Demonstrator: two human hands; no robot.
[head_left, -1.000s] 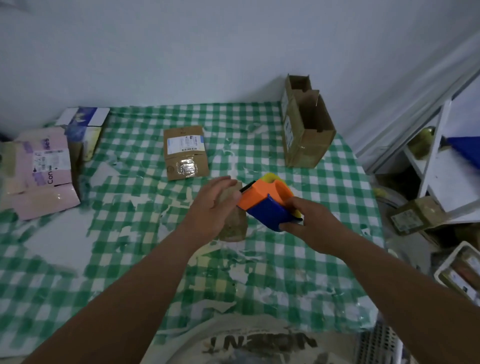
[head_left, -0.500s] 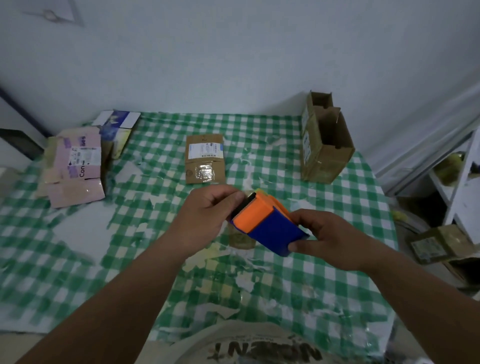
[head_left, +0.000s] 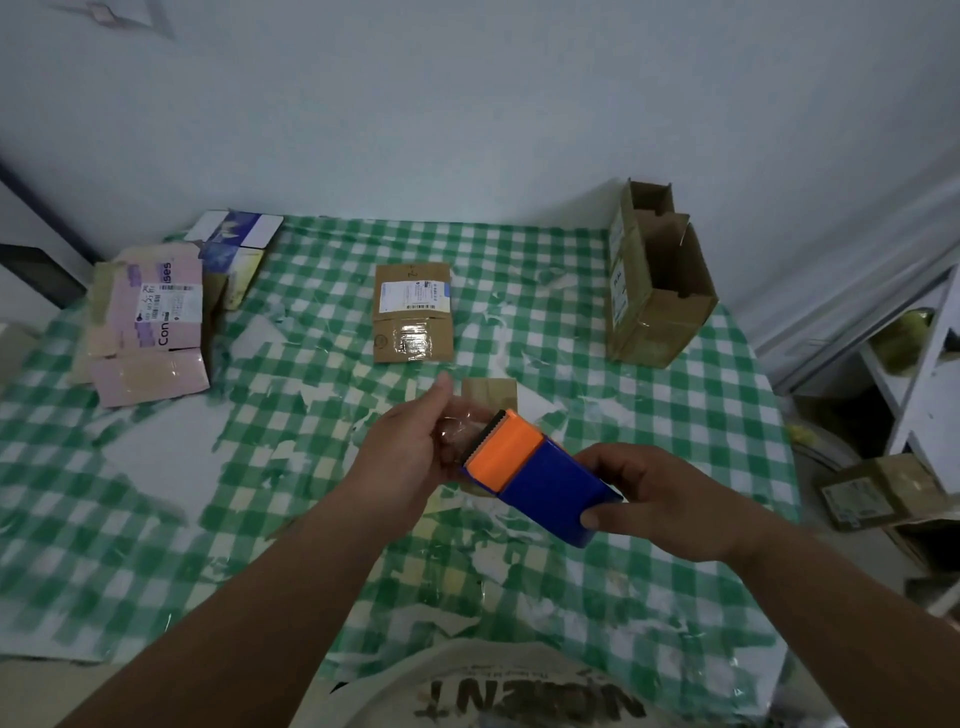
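Note:
My right hand (head_left: 662, 496) grips a blue and orange tape dispenser (head_left: 535, 475) above the middle of the table. Its toothed orange end points left toward my left hand (head_left: 415, 447). That hand pinches a strip of clear tape (head_left: 457, 428) coming off the toothed edge. A small brown cardboard box (head_left: 491, 395) sits on the table just behind the dispenser, mostly hidden by it and my hands.
A worn green checked tablecloth (head_left: 311, 493) covers the table. A flat brown parcel (head_left: 412, 318) lies at the centre back. An open tall cardboard box (head_left: 657, 291) stands back right. Pink and white boxes (head_left: 150, 322) are stacked at left. Shelves and boxes fill the right side.
My hands and the dispenser came nearer to me and lower in view. My left hand went from touching the small box to pinching tape at the dispenser's toothed end.

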